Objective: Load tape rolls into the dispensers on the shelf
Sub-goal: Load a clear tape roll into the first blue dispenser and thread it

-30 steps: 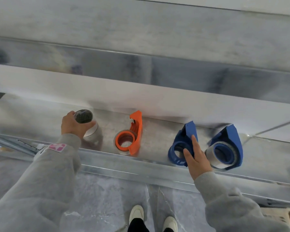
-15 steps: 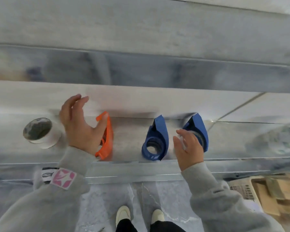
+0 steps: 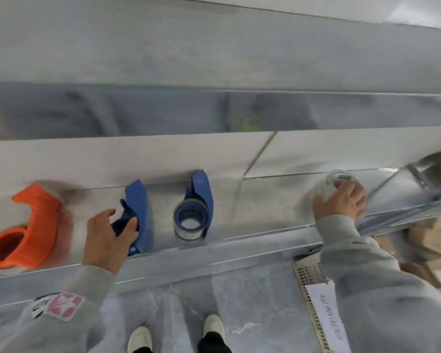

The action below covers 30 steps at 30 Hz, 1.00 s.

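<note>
Three tape dispensers lie on the metal shelf [image 3: 252,240]. An orange dispenser [image 3: 28,230] with a roll in it sits at the far left. My left hand [image 3: 107,238] grips the left blue dispenser [image 3: 138,212] at its ring end. The right blue dispenser [image 3: 196,207], loaded with a clear roll, stands free in the middle. Far right on the shelf, my right hand [image 3: 341,202] lies over a clear tape roll [image 3: 334,184], fingers curled round its rim. The view is blurred.
A higher metal shelf runs across above. Cardboard boxes [image 3: 433,238] lie below the shelf at the right, beside a perforated crate [image 3: 313,296] with a paper label. My shoes [image 3: 176,335] stand on the grey floor.
The view has swung right. My left hand moved from the orange dispenser to the left blue one. My right hand left the right blue dispenser and reached a clear roll further right.
</note>
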Each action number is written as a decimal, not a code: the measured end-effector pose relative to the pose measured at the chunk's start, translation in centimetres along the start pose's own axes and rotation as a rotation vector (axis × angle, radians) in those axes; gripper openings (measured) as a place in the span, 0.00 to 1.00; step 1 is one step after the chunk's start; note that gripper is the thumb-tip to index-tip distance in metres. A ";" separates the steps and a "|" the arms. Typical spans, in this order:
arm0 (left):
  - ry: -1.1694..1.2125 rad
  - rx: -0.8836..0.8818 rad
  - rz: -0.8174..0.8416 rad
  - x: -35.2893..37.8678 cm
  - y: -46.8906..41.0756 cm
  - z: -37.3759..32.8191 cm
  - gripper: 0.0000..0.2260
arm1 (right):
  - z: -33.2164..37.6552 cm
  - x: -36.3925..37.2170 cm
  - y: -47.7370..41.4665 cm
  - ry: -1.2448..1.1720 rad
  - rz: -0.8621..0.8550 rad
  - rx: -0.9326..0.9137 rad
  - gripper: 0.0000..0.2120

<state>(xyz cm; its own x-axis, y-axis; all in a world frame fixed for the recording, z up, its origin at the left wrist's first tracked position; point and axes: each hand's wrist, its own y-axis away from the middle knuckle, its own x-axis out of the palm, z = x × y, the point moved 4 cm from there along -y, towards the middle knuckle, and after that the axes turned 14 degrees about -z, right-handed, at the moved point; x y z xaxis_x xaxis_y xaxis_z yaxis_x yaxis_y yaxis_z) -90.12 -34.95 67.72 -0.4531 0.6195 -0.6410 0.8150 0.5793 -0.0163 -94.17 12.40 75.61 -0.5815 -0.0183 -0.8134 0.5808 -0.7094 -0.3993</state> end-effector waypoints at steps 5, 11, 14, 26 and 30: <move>-0.116 -0.078 -0.091 0.7 0.2 0.5 0.25 | -3.7 2.0 -4.2 0.198 0.204 -0.164 0.26; -0.160 -0.086 -0.120 1.2 0.5 0.8 0.23 | -4.3 3.0 -5.7 0.379 0.325 -0.292 0.17; -0.158 -0.083 -0.184 0.5 0.5 0.5 0.24 | -3.4 1.6 -5.6 0.319 0.318 -0.276 0.15; 0.590 0.016 0.106 -5.1 2.9 -6.8 0.18 | 11.1 -5.9 17.4 -0.630 0.015 -1.217 0.07; 0.801 -0.180 0.428 -5.5 3.0 -7.1 0.23 | 13.7 -5.3 23.2 -0.710 -0.003 -1.452 0.08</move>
<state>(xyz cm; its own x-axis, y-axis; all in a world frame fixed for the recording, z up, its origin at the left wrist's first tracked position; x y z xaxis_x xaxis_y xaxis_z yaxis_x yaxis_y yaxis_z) -87.75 -32.88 76.61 -0.2952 0.9423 0.1577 0.9326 0.2484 0.2619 -85.43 -13.68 76.42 -0.4768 -0.6164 -0.6267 0.3604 0.5131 -0.7790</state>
